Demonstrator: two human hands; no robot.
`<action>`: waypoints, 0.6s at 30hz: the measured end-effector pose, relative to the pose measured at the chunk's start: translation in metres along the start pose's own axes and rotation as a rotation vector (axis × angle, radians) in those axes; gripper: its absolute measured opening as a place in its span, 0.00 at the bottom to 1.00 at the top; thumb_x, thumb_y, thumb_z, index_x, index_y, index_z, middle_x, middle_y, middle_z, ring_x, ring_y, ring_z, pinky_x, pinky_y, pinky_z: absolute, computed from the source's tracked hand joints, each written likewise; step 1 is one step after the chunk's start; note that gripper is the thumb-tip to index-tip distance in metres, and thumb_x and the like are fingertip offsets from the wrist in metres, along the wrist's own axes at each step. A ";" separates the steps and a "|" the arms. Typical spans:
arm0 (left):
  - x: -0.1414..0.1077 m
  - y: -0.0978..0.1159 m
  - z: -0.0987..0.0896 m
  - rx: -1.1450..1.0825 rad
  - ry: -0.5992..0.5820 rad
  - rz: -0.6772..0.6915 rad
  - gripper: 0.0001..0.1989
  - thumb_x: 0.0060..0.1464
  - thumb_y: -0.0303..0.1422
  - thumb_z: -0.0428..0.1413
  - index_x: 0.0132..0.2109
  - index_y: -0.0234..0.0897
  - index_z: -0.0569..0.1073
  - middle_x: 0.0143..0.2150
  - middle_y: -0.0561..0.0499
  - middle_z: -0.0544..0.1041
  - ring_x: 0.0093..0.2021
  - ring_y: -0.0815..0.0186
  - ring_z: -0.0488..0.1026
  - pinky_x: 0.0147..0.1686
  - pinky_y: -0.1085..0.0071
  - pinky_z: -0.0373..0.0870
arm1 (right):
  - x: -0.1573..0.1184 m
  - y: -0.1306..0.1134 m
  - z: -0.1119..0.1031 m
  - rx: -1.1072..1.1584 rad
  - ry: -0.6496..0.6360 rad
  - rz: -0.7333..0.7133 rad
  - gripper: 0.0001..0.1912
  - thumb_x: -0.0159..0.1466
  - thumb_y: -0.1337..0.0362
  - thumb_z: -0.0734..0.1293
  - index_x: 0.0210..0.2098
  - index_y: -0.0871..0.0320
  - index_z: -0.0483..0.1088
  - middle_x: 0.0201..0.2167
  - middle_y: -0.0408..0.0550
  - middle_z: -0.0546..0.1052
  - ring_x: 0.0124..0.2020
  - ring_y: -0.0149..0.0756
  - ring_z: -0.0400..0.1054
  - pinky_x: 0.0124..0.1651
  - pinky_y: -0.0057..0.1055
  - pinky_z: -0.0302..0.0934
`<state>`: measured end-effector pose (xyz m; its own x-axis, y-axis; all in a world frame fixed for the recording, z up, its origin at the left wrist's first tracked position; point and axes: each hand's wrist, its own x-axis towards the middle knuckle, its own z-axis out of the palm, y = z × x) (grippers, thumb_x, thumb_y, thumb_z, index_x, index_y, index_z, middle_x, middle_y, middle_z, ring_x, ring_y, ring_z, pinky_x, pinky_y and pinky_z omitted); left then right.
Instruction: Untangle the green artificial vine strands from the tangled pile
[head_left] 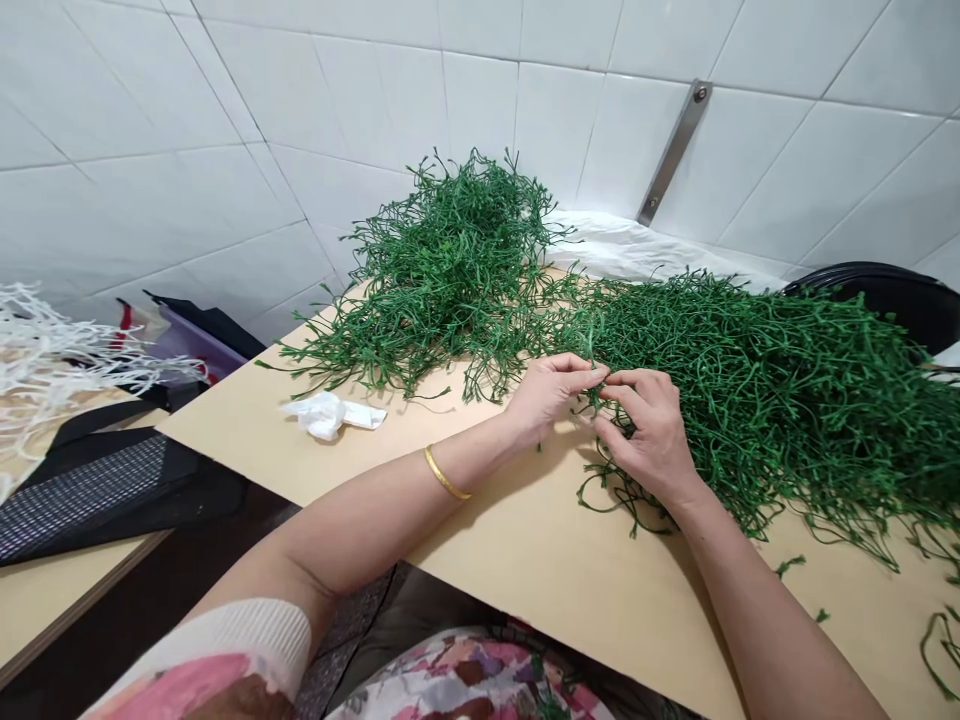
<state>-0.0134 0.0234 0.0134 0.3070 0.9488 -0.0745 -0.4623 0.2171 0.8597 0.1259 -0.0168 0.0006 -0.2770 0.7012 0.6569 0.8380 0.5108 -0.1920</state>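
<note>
Above the tabletop, my left hand (551, 395) pinches a thin green plastic strand (592, 345) between thumb and fingers. My right hand (646, 428) is right beside it, its fingers closed around the lower part of the same strand, so the fingertips of both hands nearly meet. Part of the strand is hidden by my fingers. Behind and to the right of my hands spreads a large tangled heap of green plastic strands (750, 390) with small forked tips. Another green heap (450, 260) rises at the back left and joins the first one.
A crumpled white tissue (330, 415) lies left of my left forearm. White strands (67, 350) and a black mesh bag (90, 490) are on another surface at far left. White plastic sheeting (622, 240) and a round black object (877, 290) sit against the tiled wall (375, 90).
</note>
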 end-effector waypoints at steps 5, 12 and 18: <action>0.002 -0.001 -0.002 0.067 0.000 0.055 0.11 0.34 0.33 0.63 0.25 0.32 0.70 0.21 0.56 0.69 0.24 0.76 0.63 0.27 0.75 0.59 | 0.001 0.001 -0.001 0.202 -0.037 0.091 0.05 0.55 0.70 0.62 0.30 0.57 0.68 0.36 0.48 0.71 0.42 0.39 0.62 0.46 0.38 0.56; 0.000 0.005 -0.002 0.174 -0.143 -0.070 0.15 0.38 0.37 0.62 0.20 0.31 0.65 0.20 0.55 0.67 0.22 0.76 0.61 0.24 0.75 0.56 | 0.004 0.008 -0.007 0.689 -0.202 0.329 0.05 0.58 0.64 0.61 0.31 0.57 0.68 0.37 0.47 0.71 0.41 0.36 0.64 0.46 0.33 0.57; 0.001 0.004 -0.002 0.116 -0.141 -0.129 0.16 0.39 0.33 0.62 0.20 0.32 0.61 0.18 0.56 0.65 0.19 0.77 0.62 0.23 0.76 0.57 | 0.005 0.007 -0.011 0.799 -0.298 0.380 0.05 0.57 0.62 0.61 0.29 0.58 0.66 0.32 0.45 0.69 0.35 0.32 0.61 0.39 0.30 0.56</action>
<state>-0.0165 0.0252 0.0158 0.4749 0.8714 -0.1234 -0.3154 0.2994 0.9005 0.1357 -0.0148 0.0102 -0.2525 0.9337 0.2538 0.3556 0.3335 -0.8731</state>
